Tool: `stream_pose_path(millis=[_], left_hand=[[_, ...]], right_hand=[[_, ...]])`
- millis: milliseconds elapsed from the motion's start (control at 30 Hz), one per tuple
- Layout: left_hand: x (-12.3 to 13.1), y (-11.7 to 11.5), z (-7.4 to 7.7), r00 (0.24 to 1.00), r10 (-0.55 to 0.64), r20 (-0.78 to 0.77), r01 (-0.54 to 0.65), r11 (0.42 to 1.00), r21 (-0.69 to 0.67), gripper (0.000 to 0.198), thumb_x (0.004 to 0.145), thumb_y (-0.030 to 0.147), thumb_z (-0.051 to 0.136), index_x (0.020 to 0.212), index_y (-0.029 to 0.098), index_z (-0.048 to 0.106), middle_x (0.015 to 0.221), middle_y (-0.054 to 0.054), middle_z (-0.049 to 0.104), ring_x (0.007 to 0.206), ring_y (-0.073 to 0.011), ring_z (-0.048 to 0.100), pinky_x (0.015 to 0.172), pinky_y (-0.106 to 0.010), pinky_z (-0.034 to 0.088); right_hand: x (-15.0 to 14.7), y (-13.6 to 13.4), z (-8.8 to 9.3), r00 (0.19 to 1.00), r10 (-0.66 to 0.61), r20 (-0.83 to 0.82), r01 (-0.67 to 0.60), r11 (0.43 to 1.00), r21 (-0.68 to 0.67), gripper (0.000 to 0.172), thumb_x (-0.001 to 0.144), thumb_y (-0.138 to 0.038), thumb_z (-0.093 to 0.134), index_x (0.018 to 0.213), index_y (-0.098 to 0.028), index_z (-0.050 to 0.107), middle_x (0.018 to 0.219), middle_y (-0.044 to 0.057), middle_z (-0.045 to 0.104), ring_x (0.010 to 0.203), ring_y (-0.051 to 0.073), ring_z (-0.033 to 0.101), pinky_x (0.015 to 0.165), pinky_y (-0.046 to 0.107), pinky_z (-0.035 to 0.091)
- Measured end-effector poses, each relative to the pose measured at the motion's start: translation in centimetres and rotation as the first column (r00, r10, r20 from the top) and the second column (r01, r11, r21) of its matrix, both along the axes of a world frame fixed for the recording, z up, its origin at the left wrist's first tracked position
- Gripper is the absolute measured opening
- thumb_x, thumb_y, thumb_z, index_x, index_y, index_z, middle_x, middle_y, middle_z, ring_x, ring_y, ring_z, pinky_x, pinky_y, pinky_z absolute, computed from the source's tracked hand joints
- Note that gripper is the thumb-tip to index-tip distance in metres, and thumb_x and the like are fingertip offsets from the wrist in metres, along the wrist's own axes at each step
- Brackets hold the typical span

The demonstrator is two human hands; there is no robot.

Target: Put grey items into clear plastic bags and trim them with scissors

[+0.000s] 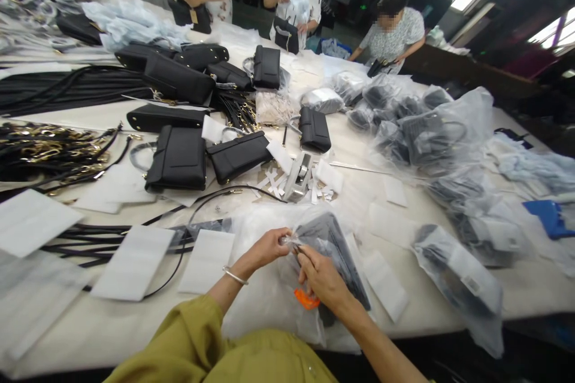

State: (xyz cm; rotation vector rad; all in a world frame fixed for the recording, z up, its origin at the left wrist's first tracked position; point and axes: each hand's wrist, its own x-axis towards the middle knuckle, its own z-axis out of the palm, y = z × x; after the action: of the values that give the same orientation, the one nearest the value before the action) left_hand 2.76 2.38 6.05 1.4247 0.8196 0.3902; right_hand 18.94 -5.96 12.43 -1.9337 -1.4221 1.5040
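My left hand (272,246) is closed in a pinch on a gathered bit of a clear plastic bag (309,326). Orange-handled scissors (306,299) are in my right hand (321,275), their dark blades close to my left fingertips at the pinched plastic. Beneath both hands the bag lies on the table near its front edge, over a stack of white translucent bags (251,293). A dark, flat-looking item (336,245) shows through plastic just right of my hands; its kind is hard to make out.
Ahead stands a tape dispenser (299,176) among white paper strips. Black handbags (177,158) and straps (58,149) cover the left side. Plastic-wrapped bags (431,131) pile up on the right. White foam sheets (132,263) lie about. Three people (296,6) work across the table.
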Motion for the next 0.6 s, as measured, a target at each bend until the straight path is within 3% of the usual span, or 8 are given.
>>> stream_pose_path(millis=[133,400,533,600], left_hand=[[-0.2,-0.3,-0.3,0.998,0.011,0.060,-0.008,0.999,-0.053,0.035,0.069,0.022,0.056,0.102,0.015,0.064,0.071,0.005,0.054,0.062,-0.0102,0.039,0.058,-0.022,0.030],[-0.6,-0.6,-0.4,0.993,0.031,0.115,-0.015,0.991,-0.133,0.057,0.061,0.014,0.055,0.118,0.016,0.061,0.072,0.005,0.053,0.063,-0.0101,0.040,0.058,-0.021,0.031],[-0.7,-0.8,-0.3,0.991,0.038,0.127,-0.019,0.988,-0.152,0.060,0.061,0.013,0.054,0.120,0.017,0.061,0.072,0.005,0.053,0.062,-0.0099,0.040,0.057,-0.021,0.031],[-0.8,-0.9,-0.3,0.991,0.044,0.122,-0.025,0.987,-0.156,0.061,0.061,0.013,0.055,0.121,0.017,0.061,0.071,0.006,0.052,0.062,-0.0099,0.040,0.057,-0.021,0.031]], right_hand=[[-0.8,0.2,-0.5,0.989,0.026,0.148,-0.048,0.988,0.148,0.030,0.093,-0.037,0.036,0.093,-0.022,0.061,0.055,-0.004,0.056,0.057,0.015,0.055,0.064,0.030,0.041],[-1.4,0.5,-1.4,0.965,0.006,0.263,-0.033,0.994,0.100,0.033,0.092,-0.036,0.033,0.097,-0.022,0.063,0.059,0.000,0.060,0.065,0.021,0.058,0.071,0.035,0.041],[-1.5,0.4,-1.4,0.960,-0.021,0.279,-0.006,0.995,0.095,0.031,0.091,-0.041,0.035,0.082,-0.025,0.059,0.061,0.000,0.059,0.067,0.021,0.057,0.071,0.035,0.039],[-1.6,0.6,-1.5,0.965,-0.043,0.258,0.018,0.995,0.101,0.040,0.093,-0.047,0.031,0.068,-0.025,0.054,0.062,0.001,0.058,0.066,0.021,0.055,0.070,0.035,0.038]])
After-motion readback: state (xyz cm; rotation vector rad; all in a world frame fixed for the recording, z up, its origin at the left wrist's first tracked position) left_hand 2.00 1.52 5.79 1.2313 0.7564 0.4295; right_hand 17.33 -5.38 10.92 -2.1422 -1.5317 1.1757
